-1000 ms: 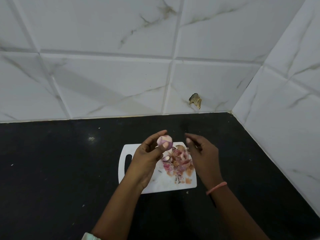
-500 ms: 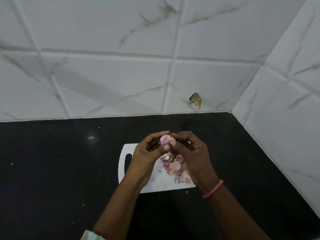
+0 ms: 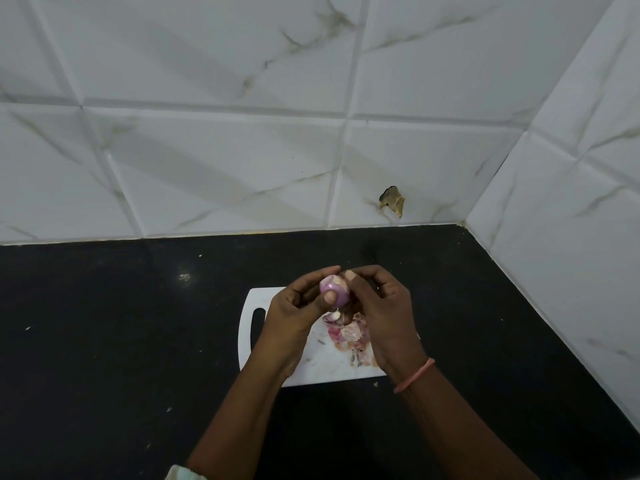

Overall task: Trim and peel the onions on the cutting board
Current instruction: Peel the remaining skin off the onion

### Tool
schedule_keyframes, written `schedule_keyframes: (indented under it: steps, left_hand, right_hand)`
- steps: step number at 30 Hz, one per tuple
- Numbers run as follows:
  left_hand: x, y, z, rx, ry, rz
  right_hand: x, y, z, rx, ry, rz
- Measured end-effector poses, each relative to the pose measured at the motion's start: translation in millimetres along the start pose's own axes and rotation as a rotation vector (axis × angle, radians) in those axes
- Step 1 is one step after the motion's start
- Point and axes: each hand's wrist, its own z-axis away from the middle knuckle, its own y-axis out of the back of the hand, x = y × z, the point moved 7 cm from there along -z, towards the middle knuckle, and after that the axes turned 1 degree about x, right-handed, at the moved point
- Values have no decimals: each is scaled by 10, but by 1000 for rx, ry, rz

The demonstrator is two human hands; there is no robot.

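Left hand (image 3: pixel 294 317) grips a small onion (image 3: pixel 333 293) above the cutting board (image 3: pixel 277 296), thumb pressed on it. Right hand (image 3: pixel 377 306) pinches skin at its top. Flesh mostly bared; peelings (image 3: pixel 346 332) heaped below. Peeling judged nearly complete; no other whole onions visible.

Bare forearms, pink band (image 3: pixel 414 375) on right wrist, pale sleeve edge (image 3: pixel 181 472) at left.
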Motion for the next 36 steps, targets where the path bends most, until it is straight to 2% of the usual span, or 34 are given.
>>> schedule_keyframes:
  steps: [5, 8, 12, 19, 25, 28, 32, 36]
  left_hand:
    - [159, -48, 3, -95, -51, -6]
    - [203, 1, 5, -88, -72, 24]
    - [100, -32, 15, -92, 20, 148]
    - [36, -165, 39, -152, 117, 345]
    - [31, -192, 48, -131, 125, 399]
    - [20, -157, 31, -88, 110, 400]
    - [59, -116, 18, -77, 53, 325]
    - [95, -73, 12, -55, 12, 230]
  right_hand:
    - [-93, 38, 50, -30, 67, -11]
    - [-91, 24, 102, -77, 130, 42]
    - [-133, 47, 102, -53, 225, 83]
    - [-234, 56, 108, -48, 368, 296]
    - [-244, 57, 111, -44, 385, 335]
    - [-228, 61, 92, -64, 305, 291]
    - [-222, 42, 90, -141, 272, 284]
    - [-198, 46, 102, -134, 255, 245]
